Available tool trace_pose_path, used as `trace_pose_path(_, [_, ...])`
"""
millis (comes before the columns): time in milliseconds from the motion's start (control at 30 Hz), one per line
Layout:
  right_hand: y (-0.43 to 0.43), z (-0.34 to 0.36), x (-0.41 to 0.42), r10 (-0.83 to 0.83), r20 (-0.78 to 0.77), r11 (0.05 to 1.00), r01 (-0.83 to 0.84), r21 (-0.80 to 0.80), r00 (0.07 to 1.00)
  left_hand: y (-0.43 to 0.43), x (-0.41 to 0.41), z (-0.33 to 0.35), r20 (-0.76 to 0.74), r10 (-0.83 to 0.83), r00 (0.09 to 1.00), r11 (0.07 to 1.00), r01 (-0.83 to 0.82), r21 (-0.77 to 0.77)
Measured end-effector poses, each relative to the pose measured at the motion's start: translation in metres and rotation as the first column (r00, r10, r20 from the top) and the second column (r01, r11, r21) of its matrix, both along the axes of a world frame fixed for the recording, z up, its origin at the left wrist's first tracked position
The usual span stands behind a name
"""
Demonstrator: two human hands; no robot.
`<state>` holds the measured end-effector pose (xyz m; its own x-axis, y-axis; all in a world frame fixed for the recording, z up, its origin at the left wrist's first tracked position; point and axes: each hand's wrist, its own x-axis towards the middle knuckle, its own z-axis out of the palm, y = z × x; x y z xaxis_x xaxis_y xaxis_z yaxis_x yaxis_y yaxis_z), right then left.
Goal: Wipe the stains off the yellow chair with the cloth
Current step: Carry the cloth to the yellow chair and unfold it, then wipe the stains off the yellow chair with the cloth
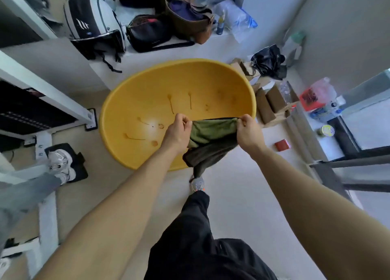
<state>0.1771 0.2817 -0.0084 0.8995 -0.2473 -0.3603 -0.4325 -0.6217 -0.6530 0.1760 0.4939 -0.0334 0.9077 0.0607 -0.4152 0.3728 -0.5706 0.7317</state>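
The yellow chair is a round tub-shaped shell on the floor in front of me. Several brown stains with drip trails mark its inner surface. A green and dark grey cloth is stretched between my hands above the chair's near right part. My left hand pinches the cloth's left top corner. My right hand pinches its right top corner. The cloth's lower part hangs down over the chair's near rim. It is held in the air, apart from the stains.
A white shelf behind the chair carries a helmet, a black bag and a brown bag. Cardboard boxes stand right of the chair. Another person's leg and shoe are at the left by a desk frame.
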Motion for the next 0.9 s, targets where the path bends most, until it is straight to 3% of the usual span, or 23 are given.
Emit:
trace_pose_path(100, [-0.012, -0.004, 0.058, 0.025, -0.134, 0.979, 0.003, 0.206, 0.991, 0.014, 0.066, -0.010, -0.111, -0.018, 0.994, 0.995, 0.006, -0.102])
trace_pose_path(167, [-0.022, -0.004, 0.098, 0.163, -0.237, 0.962, -0.100, 0.255, 0.958, 0.024, 0.106, -0.010, -0.185, -0.061, 0.981, 0.986, 0.030, -0.167])
trace_pose_path(233, [-0.034, -0.011, 0.136, 0.382, -0.370, 0.914, -0.406, 0.016, 0.847, 0.035, 0.142, -0.012, -0.279, -0.228, 0.933, 0.972, 0.203, -0.115])
trace_pose_path(300, [-0.044, -0.021, 0.165, 0.463, -0.546, 0.658, -0.683, -0.317, 0.699, 0.040, 0.169, -0.018, -0.407, -0.417, 0.813, 0.861, 0.497, 0.109])
trace_pose_path(333, [-0.046, -0.024, 0.177, 0.431, -0.584, 0.555, -0.712, -0.429, 0.688, 0.039, 0.181, -0.024, -0.455, -0.452, 0.768, 0.772, 0.592, 0.232])
trace_pose_path(367, [-0.046, -0.026, 0.190, 0.390, -0.571, 0.521, -0.685, -0.510, 0.722, 0.036, 0.192, -0.030, -0.466, -0.435, 0.770, 0.716, 0.610, 0.339])
trace_pose_path(400, [-0.044, -0.027, 0.204, 0.347, -0.521, 0.543, -0.620, -0.567, 0.780, 0.031, 0.201, -0.037, -0.439, -0.388, 0.810, 0.708, 0.568, 0.421])
trace_pose_path(467, [-0.039, -0.030, 0.235, 0.267, -0.329, 0.696, -0.417, -0.584, 0.906, 0.020, 0.219, -0.048, -0.305, -0.247, 0.920, 0.796, 0.372, 0.477])
trace_pose_path(567, [-0.035, -0.036, 0.283, 0.140, -0.062, 0.950, -0.152, -0.272, 0.988, 0.005, 0.240, -0.060, -0.121, -0.066, 0.990, 0.913, 0.109, 0.393])
trace_pose_path(633, [-0.036, -0.046, 0.306, 0.194, 0.076, 0.962, -0.174, -0.211, 0.978, -0.007, 0.248, -0.074, 0.003, 0.008, 1.000, 0.944, -0.008, 0.330])
trace_pose_path(667, [-0.036, -0.053, 0.315, 0.309, 0.144, 0.916, -0.253, -0.312, 0.940, -0.014, 0.250, -0.084, 0.073, 0.022, 0.997, 0.946, -0.044, 0.321])
trace_pose_path(767, [-0.050, -0.097, 0.340, 0.666, 0.230, 0.651, -0.403, -0.643, 0.710, -0.038, 0.258, -0.126, 0.198, 0.026, 0.980, 0.934, -0.094, 0.345])
trace_pose_path(833, [-0.061, -0.142, 0.347, 0.813, 0.071, 0.443, -0.536, -0.718, 0.577, -0.056, 0.258, -0.169, 0.195, -0.010, 0.981, 0.926, -0.065, 0.373])
trace_pose_path(900, [-0.072, -0.204, 0.353, 0.887, -0.193, 0.177, -0.693, -0.699, 0.420, -0.078, 0.258, -0.233, 0.145, -0.035, 0.989, 0.920, -0.025, 0.391])
